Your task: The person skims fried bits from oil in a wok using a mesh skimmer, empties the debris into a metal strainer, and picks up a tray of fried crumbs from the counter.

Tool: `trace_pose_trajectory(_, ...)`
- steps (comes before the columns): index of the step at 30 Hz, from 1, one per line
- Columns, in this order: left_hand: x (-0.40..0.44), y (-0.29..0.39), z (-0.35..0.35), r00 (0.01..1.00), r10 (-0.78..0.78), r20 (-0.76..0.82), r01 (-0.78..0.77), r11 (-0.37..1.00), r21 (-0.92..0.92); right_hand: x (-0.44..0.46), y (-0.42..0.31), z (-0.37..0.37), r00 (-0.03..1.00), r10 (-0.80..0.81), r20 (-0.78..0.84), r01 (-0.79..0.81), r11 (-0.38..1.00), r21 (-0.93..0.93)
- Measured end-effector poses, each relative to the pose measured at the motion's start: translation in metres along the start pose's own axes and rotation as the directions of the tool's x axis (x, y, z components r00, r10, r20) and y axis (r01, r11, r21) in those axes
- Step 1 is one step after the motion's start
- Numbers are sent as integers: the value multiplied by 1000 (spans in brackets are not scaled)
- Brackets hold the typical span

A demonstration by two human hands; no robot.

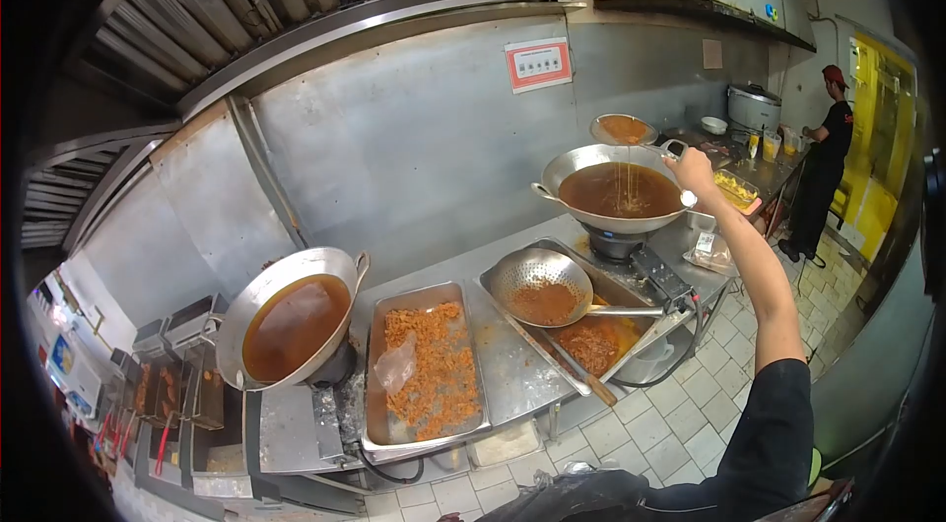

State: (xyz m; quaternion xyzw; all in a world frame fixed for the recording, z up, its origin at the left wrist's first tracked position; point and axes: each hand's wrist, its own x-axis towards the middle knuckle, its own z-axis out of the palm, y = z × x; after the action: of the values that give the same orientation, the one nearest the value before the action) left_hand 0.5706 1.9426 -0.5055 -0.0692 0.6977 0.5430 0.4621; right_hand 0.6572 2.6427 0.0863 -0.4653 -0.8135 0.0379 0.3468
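One right hand (692,172), fingers wrapped round the handle of a strainer (626,130); strainer hangs above the far wok (570,167), brown bits inside, thin streams (629,189) falling into the wok's brown liquid; left hand out of view, grip cannot be told; perforated ladle (512,274) with bits rests below, over a pan of food (589,350); metal tray (376,379) of orange-brown bits left of it; second wok (235,323) further left; co-worker (836,153) at counter, far right.
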Motion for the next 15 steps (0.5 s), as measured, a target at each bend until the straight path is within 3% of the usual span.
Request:
trace_pose_trajectory(3, 1, 3, -2, 1000, 3, 5, -3, 1000, 1, 2, -8, -6, 999, -13, -42, 16, 997, 72)
trace_pose_trajectory(4, 3, 4, -2, 1000, 5, 6, -5, 1000, 1, 3, -9, -5, 997, 47, 54, -60, 959, 278)
trace_pose_trajectory(6, 3, 1, -3, 1000, 4, 2, -4, 1000, 0, 9, -5, 5, 958, 92, 271, -246, 748, 616)
trace_pose_trajectory(8, 3, -1, -6, 1000, 8, 0, -8, 1000, -1, 7, -1, 14, 907, 4, 422, -354, 552, 755)
trace_pose_trajectory(9, 4, -3, -8, 1000, 9, 0, -9, 1000, 1, 5, 1, 20, 870, -56, 489, -417, 443, 793)
trace_pose_trajectory(12, 3, -18, -18, 1000, 21, -15, -21, 1000, 4, 2, 5, 35, 762, 16, 648, -627, 268, 731)
trace_pose_trajectory(15, 3, -38, -31, 999, 23, -34, -23, 1000, 6, -10, 0, 47, 760, 111, 641, -628, 383, 678)
